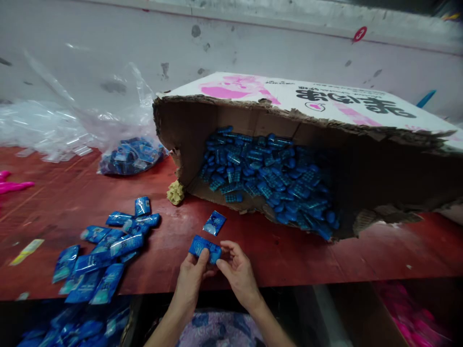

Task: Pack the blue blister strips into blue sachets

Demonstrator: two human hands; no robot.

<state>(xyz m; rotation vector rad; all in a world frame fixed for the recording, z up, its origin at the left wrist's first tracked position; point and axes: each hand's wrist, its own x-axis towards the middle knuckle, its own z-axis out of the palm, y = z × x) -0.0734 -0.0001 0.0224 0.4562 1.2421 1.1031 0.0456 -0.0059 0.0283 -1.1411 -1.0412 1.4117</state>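
Observation:
Near the table's front edge, my left hand grips a small blue printed packet, thumb pressed on its face. My right hand pinches the packet's right end, where a plain blue part shows; I cannot tell whether that is a separate piece. Just beyond lies another flat blue packet on the red table. To the left is a loose pile of blue packets. A torn cardboard box on its side, right of centre, holds many small blue pieces with a dotted grid pattern.
A clear plastic bag with blue packets stands at the back left beside clear sleeves. A crumpled yellow lump touches the box corner. Pink items lie far left. Below the table edge are blue packets and pink things.

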